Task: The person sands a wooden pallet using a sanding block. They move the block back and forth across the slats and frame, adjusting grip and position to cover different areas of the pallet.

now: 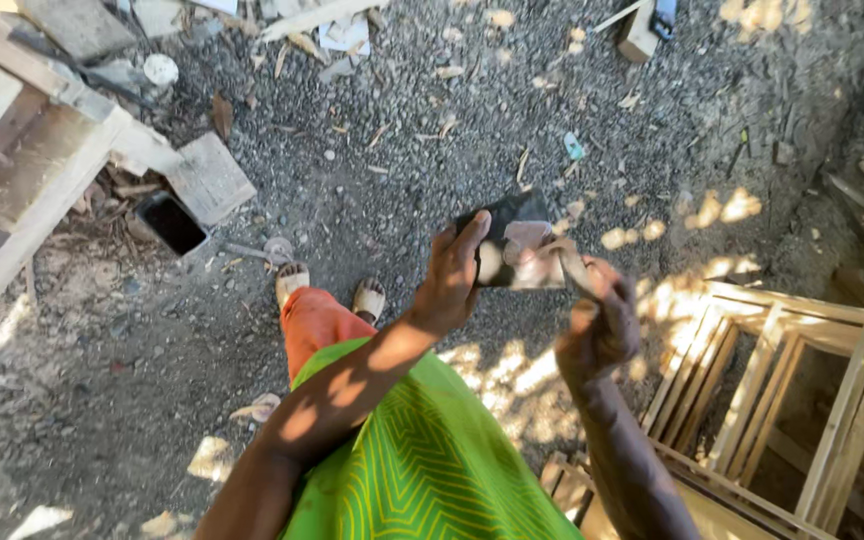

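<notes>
The person stands on gravel ground [402, 150] and looks down past a green patterned shirt [422, 470] and orange trousers [314, 322] to two sandalled feet [292, 282]. Both hands are raised in front of the body. The left hand [452, 275] holds a dark, flat sheet [512, 240] by its left edge, the grip pressed on it with the fingers laid over the top face and the thumb hidden beneath. The sheet is held in the air between the hands, roughly level, with a worn pale patch in the middle. The right hand [597, 325] pinches a pale strip [574, 265] that rises to the sheet's right edge; whether the strip is part of the sheet cannot be told. At the lower right a slatted wooden frame [782, 370] lies just beside the right forearm. At the upper left stands a rough timber structure [42, 150] with a board [210, 178] leaning at its foot, beside a dark rectangular opening [174, 222]. Wood scraps lie scattered over the gravel.
</notes>
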